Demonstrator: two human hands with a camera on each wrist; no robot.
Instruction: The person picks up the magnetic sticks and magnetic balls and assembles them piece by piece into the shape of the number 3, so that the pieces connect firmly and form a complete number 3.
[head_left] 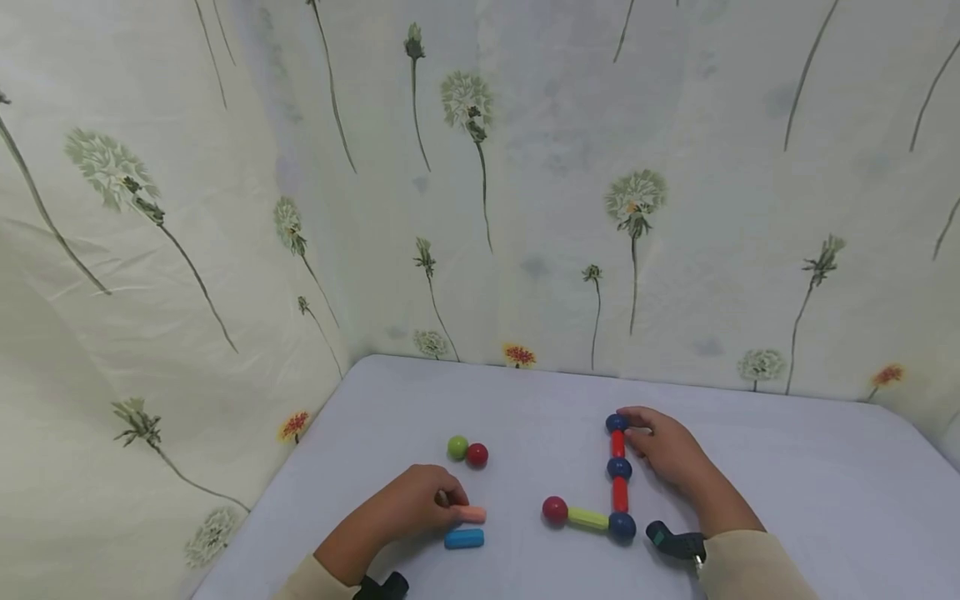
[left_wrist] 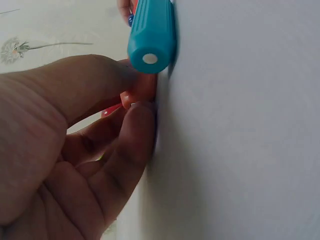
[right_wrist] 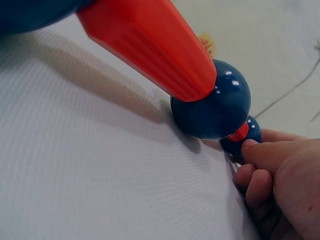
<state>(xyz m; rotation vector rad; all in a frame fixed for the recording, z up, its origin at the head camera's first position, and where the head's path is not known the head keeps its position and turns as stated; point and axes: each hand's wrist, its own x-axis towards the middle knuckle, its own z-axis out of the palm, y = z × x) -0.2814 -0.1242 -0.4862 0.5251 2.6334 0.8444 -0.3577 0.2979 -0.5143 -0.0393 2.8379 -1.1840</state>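
Note:
My left hand [head_left: 418,498] pinches one end of an orange rod [head_left: 472,514] lying on the table. Just nearer than it lies a blue rod [head_left: 464,538], which looms large in the left wrist view with a white dot on its end. With thumb and fingers my right hand [head_left: 670,450] holds the farthest dark blue ball [head_left: 617,423] of a joined line. That line runs through a red rod [head_left: 618,444], a middle blue ball [head_left: 619,468] and another red rod [head_left: 620,495] to a near blue ball [head_left: 622,526]. From there a yellow-green rod [head_left: 588,518] leads left to a red ball [head_left: 555,510].
Beyond my left hand, a green ball [head_left: 457,447] and a dark red ball [head_left: 477,454] sit side by side. A white cloth covers the table [head_left: 525,408]. Behind it hangs a curtain [head_left: 555,167] with a dandelion print. Black wrist devices show at both sleeves.

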